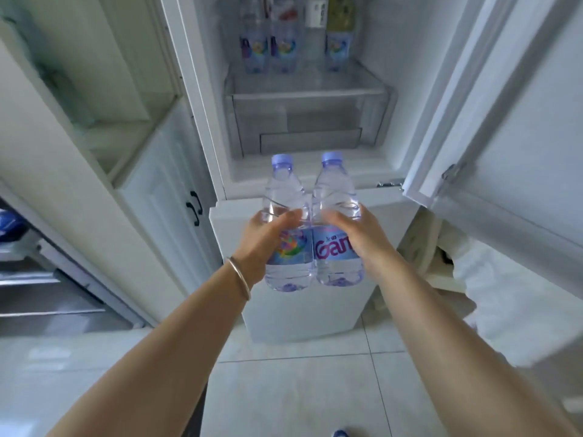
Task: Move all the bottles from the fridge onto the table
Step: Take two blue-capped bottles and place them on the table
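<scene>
- Holding two clear plastic water bottles with lilac caps, left bottle (285,234) and right bottle (337,228), upright, touching, in front of the open white fridge (309,99).
- Judging them full: heavyish, thin-walled, possibly slippery; gripping mid-body is suiting them.
- Left hand (268,244) and right hand (359,238) are wrapping fingers round the labels.
- Three more bottles (280,48) are standing on the shelf.

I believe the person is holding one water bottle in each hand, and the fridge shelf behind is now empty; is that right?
Not quite: the head view shows the fridge shelf still holds three bottles. Each hand, left and right, does hold one water bottle.
</scene>
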